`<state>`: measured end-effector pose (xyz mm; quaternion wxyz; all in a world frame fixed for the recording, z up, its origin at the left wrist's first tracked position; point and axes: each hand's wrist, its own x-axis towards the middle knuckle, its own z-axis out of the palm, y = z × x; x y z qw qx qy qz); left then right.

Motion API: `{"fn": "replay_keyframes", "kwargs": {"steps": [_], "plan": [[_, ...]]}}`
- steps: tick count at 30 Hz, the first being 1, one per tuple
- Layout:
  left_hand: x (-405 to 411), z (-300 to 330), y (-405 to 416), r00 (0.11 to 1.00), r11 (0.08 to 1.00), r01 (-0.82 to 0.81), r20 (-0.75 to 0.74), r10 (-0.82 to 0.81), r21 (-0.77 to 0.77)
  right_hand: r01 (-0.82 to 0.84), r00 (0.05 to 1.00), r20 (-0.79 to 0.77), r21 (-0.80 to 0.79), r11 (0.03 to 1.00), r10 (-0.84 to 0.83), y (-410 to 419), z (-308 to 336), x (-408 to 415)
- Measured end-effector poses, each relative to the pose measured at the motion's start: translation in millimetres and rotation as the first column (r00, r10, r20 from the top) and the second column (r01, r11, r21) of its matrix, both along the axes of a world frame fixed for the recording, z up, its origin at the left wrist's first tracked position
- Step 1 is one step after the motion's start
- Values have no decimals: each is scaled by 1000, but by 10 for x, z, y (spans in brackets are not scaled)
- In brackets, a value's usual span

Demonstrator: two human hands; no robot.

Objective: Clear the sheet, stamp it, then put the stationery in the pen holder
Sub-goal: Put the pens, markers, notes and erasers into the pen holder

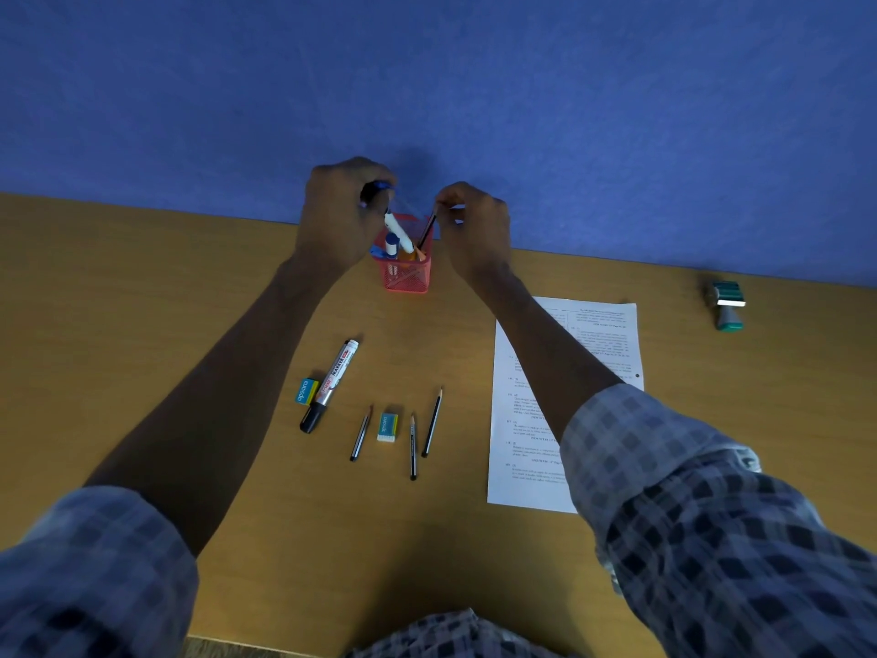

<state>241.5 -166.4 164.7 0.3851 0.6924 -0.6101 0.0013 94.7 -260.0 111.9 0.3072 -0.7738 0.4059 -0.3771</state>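
We see the red mesh pen holder standing at the far edge of the wooden counter, against the blue wall, at about twelve o'clock from our seat. Our left hand has its grip closed around a white marker with a blue end, which slants down into the holder. Our right hand pinches a dark pencil between fingertips, its lower end already inside the basket. An orange item and a blue-capped one stand in there too.

At six o'clock from the holder lie three loose pencils, thin and dark, with a small white eraser in a blue-green sleeve among them. At seven o'clock rests a silver-barrelled marker with a black cap, touching a second eraser in its sleeve.

The printed sheet lies flat at four o'clock, partly under our right forearm. The teal stamp sits well apart at three o'clock, near the wall. Our checked sleeves are rolled back.
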Motion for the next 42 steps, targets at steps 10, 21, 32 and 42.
{"fn": "replay_keyframes", "kwargs": {"steps": [10, 21, 32, 42], "plan": [[-19, -26, -55, 982, 986, 119, 131, -134, 114, -4, 1000, -6, -10, 1000, 4, 3, -8, -2], [18, 164, -249, 946, 972, 157, 256, -199, 175, 8, 1000, -23, -9, 1000, -8, -27, -26, 3], [80, -106, -230, 940, 916, 157, 229, -253, 369, -22, 996, -81, 11, 1000, 23, -38, -90, 22], [132, -293, 96, 989, 985, -117, -79, 127, 123, 66, 992, -109, 13, 998, -64, 171, -72, -55]]}}
